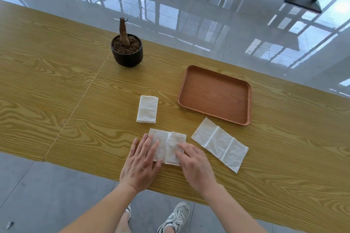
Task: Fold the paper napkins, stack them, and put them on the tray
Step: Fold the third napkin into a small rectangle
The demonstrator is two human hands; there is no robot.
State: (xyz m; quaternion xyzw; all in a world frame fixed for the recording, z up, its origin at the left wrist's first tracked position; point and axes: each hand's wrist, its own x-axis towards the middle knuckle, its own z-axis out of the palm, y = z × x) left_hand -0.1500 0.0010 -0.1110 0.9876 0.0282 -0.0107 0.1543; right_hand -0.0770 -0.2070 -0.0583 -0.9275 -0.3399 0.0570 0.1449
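Observation:
A white paper napkin (169,141), partly folded, lies near the table's front edge under both my hands. My left hand (141,164) rests flat on its left part with fingers spread. My right hand (195,165) presses its right flap with the fingertips. A folded napkin (147,109) lies just behind it. An unfolded napkin (219,143) with two creases lies to the right, at a slant. The brown wooden tray (215,93) sits behind that one and holds nothing.
A black pot (126,53) with soil and a bare stump stands at the back of the wooden table (56,85). A seam runs across the tabletop left of the napkins. Glossy floor lies beyond the far edge.

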